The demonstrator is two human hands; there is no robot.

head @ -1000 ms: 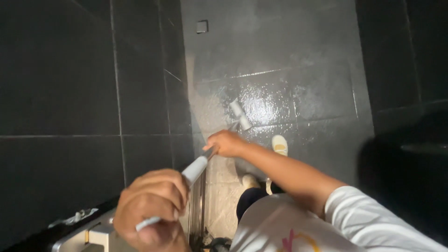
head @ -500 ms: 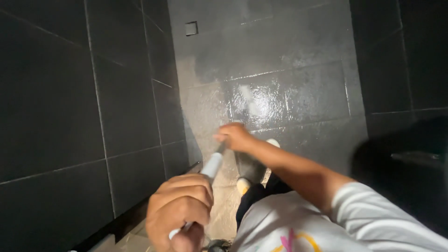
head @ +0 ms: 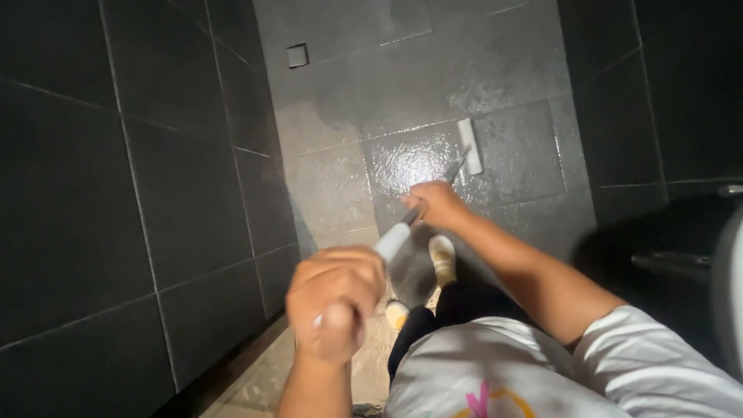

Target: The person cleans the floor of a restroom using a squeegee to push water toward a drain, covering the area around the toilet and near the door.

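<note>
Hands (head: 334, 300) gripping floor-scrubber handle (head: 393, 241)

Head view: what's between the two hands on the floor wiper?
Only the wiper's own handle: a pale sleeve, then a dark shaft, running from the left hand to the right hand. Below that stretch are the person's feet on wet tile.

Left hand (head: 334, 308) blurred, handle (head: 393, 241) partly hidden (inside both fists)
</note>
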